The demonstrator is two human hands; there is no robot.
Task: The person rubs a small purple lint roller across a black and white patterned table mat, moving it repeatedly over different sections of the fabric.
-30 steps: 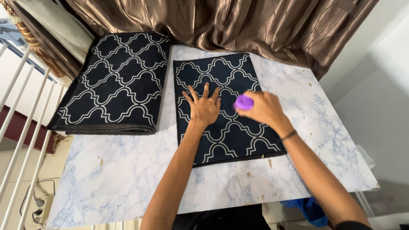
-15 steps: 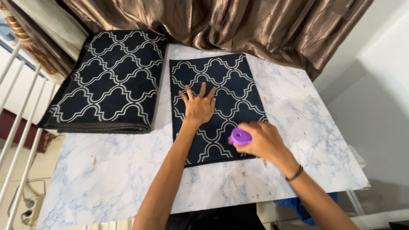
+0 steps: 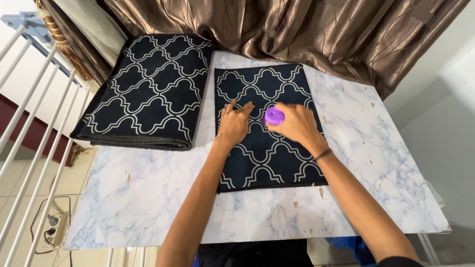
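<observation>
A dark navy mat (image 3: 277, 158) with a white lattice pattern lies flat on the marble-look table (image 3: 148, 198). My left hand (image 3: 233, 122) presses palm-down on the mat's upper left part, fingers close together. My right hand (image 3: 294, 123) is shut on a small purple round tool (image 3: 274, 116), held against the mat just right of my left hand. The tool's lower part is hidden by my fingers.
A stack of folded mats (image 3: 148, 89) with the same pattern sits at the table's back left. Brown curtains (image 3: 277, 24) hang behind. White railing bars (image 3: 29, 123) run along the left, with a power strip (image 3: 52, 225) on the floor below. Blue cloth (image 3: 349, 244) shows under the table's front edge.
My right hand swept the purple tool from the mat's middle down to its lower edge, then back up beside my left hand. My left hand's fingers have drawn together.
</observation>
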